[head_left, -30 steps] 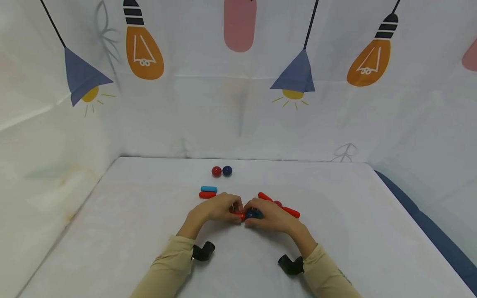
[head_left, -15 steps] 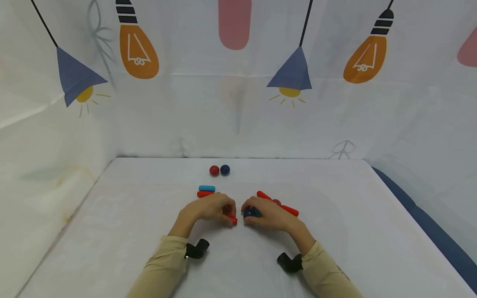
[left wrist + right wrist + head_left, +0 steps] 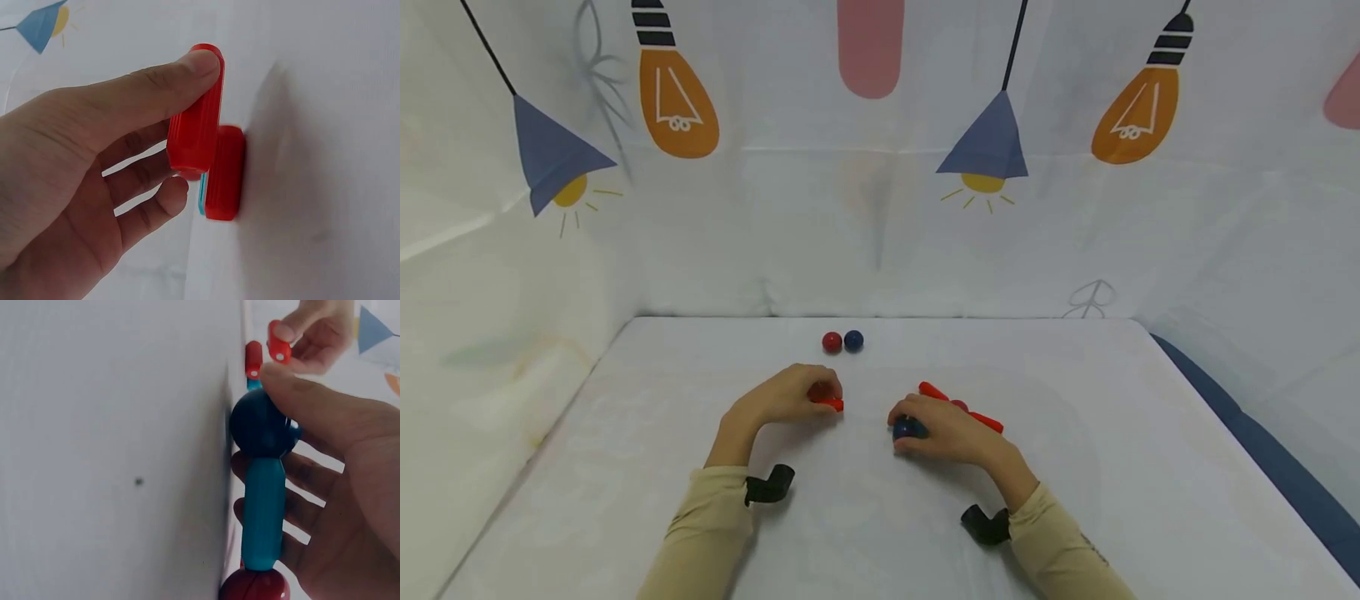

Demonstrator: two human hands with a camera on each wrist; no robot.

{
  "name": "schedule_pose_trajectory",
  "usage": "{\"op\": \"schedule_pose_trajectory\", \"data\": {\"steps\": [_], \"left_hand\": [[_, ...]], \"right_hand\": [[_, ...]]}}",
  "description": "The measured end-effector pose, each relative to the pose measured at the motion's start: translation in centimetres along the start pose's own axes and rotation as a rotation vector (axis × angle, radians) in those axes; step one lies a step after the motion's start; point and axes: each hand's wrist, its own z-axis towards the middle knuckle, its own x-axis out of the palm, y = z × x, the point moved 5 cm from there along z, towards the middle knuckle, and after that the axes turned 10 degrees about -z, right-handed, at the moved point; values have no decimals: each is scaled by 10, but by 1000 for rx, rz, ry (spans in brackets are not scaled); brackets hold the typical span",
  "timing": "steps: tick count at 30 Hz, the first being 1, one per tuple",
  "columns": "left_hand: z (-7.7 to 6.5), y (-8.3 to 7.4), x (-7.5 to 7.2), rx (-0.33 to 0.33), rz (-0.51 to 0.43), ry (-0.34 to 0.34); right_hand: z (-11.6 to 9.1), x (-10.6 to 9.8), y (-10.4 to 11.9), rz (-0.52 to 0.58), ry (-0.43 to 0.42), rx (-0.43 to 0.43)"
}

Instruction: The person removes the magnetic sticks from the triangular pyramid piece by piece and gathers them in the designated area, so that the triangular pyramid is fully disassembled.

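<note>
My left hand (image 3: 786,396) pinches a short red rod (image 3: 197,128) between thumb and fingers. Close beyond it in the left wrist view lie another red rod (image 3: 226,175) and a light blue rod (image 3: 202,194); in the head view the hand hides these two. My right hand (image 3: 951,429) grips a dark blue ball (image 3: 264,424), thumb on one side and fingers on the other. A teal rod (image 3: 263,512) runs from this ball to a red ball (image 3: 256,586), in line along the palm.
Two red rods (image 3: 987,422) with a red ball (image 3: 959,406) between them lie just beyond my right hand. A loose red ball (image 3: 832,342) and dark blue ball (image 3: 853,341) sit side by side near the table's (image 3: 1037,350) back edge. Printed cloth hangs behind.
My left hand has drawn the red rod away from the dark blue ball, leftward and farther back, over the pair of rods there. My right hand stays nearly still around the ball.
</note>
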Motion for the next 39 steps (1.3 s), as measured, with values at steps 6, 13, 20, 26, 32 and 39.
{"op": "schedule_pose_trajectory", "data": {"steps": [6, 13, 20, 26, 32, 39], "left_hand": [[-5, 7, -7, -15, -8, -39], [-6, 8, -7, -39, 11, -47], [-7, 10, -8, -90, 81, -79], [-8, 14, -10, -106, 105, -103], [-7, 15, -10, -111, 97, -107], [-4, 1, -9, -12, 60, -105]], "right_hand": [[-3, -3, 0, 15, 8, 10], [-5, -7, -4, 39, 33, 31], [-11, -15, -10, 57, 32, 15], [-12, -21, -10, 1, 5, -17], [-12, -24, -12, -84, -55, -36], [-11, -24, -16, -94, -78, -10]]}}
